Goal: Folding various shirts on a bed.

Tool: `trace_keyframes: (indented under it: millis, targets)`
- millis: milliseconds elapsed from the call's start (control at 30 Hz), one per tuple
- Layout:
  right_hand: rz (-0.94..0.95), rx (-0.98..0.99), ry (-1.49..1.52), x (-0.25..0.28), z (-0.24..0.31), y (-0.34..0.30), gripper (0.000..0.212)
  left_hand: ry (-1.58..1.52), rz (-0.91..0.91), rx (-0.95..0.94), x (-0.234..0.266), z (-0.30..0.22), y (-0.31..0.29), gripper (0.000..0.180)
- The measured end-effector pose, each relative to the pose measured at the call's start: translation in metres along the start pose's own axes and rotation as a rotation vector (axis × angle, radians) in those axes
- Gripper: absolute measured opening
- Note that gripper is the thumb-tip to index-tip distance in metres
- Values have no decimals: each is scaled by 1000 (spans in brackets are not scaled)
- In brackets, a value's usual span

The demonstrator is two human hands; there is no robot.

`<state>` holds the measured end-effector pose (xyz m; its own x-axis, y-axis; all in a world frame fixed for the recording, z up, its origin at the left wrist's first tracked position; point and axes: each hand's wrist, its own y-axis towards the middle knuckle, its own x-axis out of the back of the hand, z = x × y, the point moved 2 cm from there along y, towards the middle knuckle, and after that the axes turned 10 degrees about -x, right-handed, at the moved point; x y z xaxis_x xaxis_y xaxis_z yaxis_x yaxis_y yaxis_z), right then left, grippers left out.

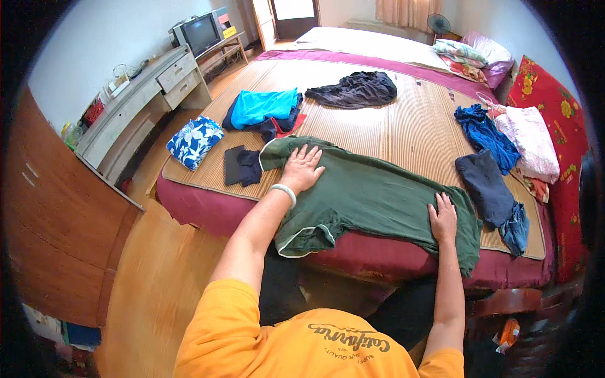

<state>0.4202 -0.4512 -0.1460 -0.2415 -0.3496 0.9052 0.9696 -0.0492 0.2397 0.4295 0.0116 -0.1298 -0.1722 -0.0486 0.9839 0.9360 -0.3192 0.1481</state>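
A dark green short-sleeved shirt [378, 189] with pale sleeve trim lies spread sideways along the near edge of the bed, its hem to the right and one sleeve hanging toward me. My left hand [303, 169], with a pale bangle at the wrist, rests flat on the shirt's upper part, fingers spread. Near the hem, my right hand [443, 217] lies flat on the cloth with its fingers stretched out. Close to my left hand is a small dark folded garment [242, 166]. Dark grey-blue trousers [484, 186] lie beyond the hem.
A woven mat [403, 135] covers the bed. On it lie a blue floral bundle [195, 142], a bright blue garment [263, 108], a crumpled black garment [356, 90], a blue garment [486, 135] and pink cloth [532, 143]. A desk [135, 101] stands left, a red floral headboard [554, 126] right.
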Motion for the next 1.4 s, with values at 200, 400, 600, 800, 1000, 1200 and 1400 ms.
trace_keyframes:
  millis: [200, 400, 600, 800, 1000, 1200, 1400]
  targets:
    - [-11, -16, 1, 0, -6, -2, 54, -269, 111, -246, 22, -138, -9, 80]
    - [-15, 3, 15, 0, -5, -2, 54, -305, 24, -574, 21, -147, -12, 71]
    - [-22, -1, 25, 4, -5, -5, 54, -53, -58, -280, 7, -31, -6, 66]
    - [-26, -2, 23, -1, -1, -2, 53, 191, -80, -121, 4, 23, 0, 59]
    - [-33, -11, 22, -4, -9, -2, 53, 19, -67, -283, 19, -40, -42, 61]
    - [-43, -8, 15, -1, -8, -3, 53, -77, -42, -247, 13, -23, -46, 65]
    - [-40, -3, 31, 1, -4, -5, 54, -37, 35, -97, 0, 6, 0, 73]
